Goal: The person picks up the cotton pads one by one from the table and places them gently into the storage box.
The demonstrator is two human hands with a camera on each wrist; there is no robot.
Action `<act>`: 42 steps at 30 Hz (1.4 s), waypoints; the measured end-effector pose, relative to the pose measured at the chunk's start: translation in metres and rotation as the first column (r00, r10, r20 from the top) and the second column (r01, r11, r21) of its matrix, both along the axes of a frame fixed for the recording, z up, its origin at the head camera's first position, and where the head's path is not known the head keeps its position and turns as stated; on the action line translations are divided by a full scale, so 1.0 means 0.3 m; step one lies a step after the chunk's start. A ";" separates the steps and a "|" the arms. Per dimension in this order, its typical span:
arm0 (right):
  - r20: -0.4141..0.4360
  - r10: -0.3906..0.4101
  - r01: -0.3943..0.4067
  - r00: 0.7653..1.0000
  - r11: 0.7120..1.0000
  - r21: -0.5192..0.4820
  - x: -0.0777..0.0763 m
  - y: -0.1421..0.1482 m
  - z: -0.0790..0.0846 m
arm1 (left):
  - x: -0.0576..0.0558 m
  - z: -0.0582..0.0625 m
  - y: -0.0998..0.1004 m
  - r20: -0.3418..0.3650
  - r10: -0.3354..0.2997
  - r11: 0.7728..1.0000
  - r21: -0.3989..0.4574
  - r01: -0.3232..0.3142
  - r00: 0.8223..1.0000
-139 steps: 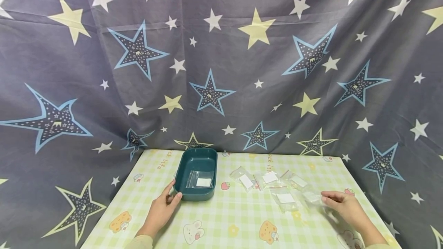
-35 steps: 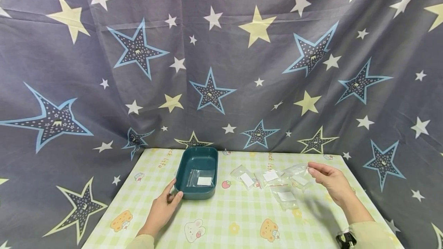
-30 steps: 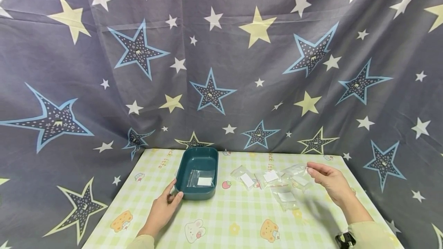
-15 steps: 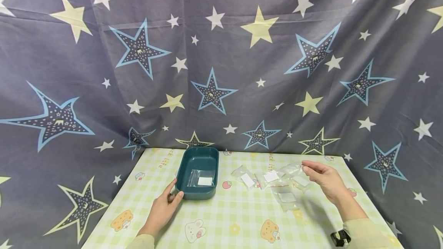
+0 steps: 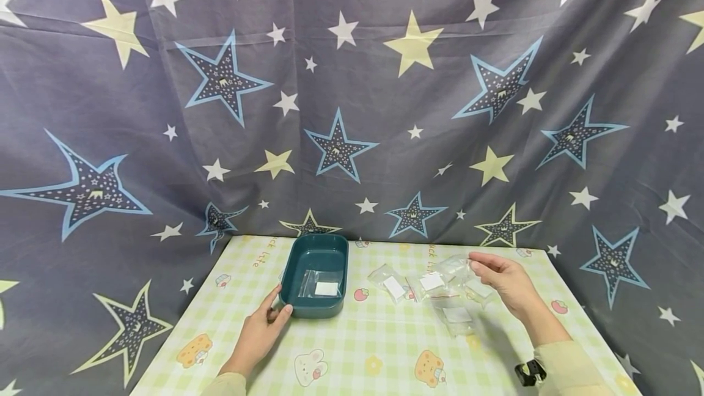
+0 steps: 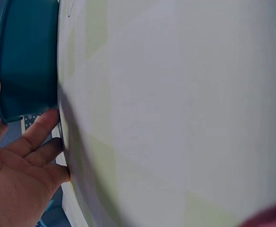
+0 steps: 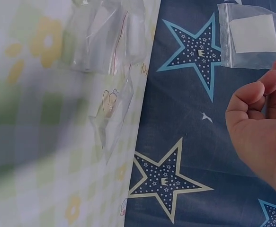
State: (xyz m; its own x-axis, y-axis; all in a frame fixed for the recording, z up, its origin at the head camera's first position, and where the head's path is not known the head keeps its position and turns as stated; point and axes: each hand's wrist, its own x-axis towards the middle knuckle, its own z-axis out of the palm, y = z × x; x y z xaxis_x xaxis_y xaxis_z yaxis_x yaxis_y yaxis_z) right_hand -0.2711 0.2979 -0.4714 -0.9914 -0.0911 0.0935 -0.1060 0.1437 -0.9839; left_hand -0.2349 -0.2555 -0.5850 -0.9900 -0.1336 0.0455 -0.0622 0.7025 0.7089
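My left hand [image 5: 258,332] touches the near left corner of a dark teal rectangular tray [image 5: 316,309], its thumb and fingers on either side of that corner. In the left wrist view the thumb lies at the rim of the tray [image 6: 29,52] and the fingers are stretched out. Inside the tray lies a clear zip bag with a white label [image 5: 327,289]. My right hand [image 5: 508,283] pinches another clear zip bag [image 5: 455,266] by its edge, above several similar bags. In the right wrist view this held bag [image 7: 254,34] shows a white square inside.
On the table lie several clear zip bags with white labels, among them a left one [image 5: 393,287] and a near one [image 5: 456,315]. A green-checked cloth [image 5: 374,341] covers the table. Behind it hangs a grey curtain [image 5: 352,90] with stars.
My right hand has lifted a zip bag from the right end of the group and carried it up and leftward over the other bags. The left hand and the tray stay in place.
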 end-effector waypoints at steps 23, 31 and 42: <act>-0.021 0.062 -0.062 0.998 0.998 -0.010 -0.058 -0.129 0.016 | 0.001 0.007 -0.003 0.000 0.008 1.000 0.017 -0.008 1.000; -0.017 0.073 -0.073 0.997 0.997 -0.022 -0.069 -0.187 0.033 | 0.005 0.015 0.000 -0.004 0.010 1.000 0.008 -0.010 1.000; -0.014 0.116 -0.116 0.993 0.992 -0.042 -0.090 -0.268 0.029 | 0.005 0.013 0.002 0.004 0.013 1.000 -0.001 -0.013 1.000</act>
State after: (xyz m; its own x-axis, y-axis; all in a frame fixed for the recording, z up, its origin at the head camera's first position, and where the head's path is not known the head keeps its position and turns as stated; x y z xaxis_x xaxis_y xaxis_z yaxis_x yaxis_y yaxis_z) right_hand -0.2980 0.2175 -0.4628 -0.9733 -0.2012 0.1107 -0.1305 0.0882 -0.9875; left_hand -0.2335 -0.2548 -0.5812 -0.9883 -0.1466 0.0418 -0.0742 0.7024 0.7079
